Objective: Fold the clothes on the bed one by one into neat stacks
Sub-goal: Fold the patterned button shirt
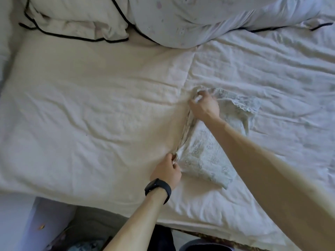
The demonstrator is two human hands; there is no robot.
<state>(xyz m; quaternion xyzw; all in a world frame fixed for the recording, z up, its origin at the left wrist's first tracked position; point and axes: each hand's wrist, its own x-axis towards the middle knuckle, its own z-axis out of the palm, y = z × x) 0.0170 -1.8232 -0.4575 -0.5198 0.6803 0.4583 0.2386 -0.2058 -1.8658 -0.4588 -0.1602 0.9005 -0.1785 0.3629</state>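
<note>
While my left hand (165, 171) pinches the garment (204, 156) at its near-left corner and my right hand (204, 104) the far one, I'm mid-fold; next, both should carry that edge right evenly.

One head-worn wide-angle view, close above the bed (87, 109), steeply downward from its near edge.

A wrinkled bed (90, 109) bears a garment (204, 153), pillow (72, 17) and duvet (199, 19).
</note>
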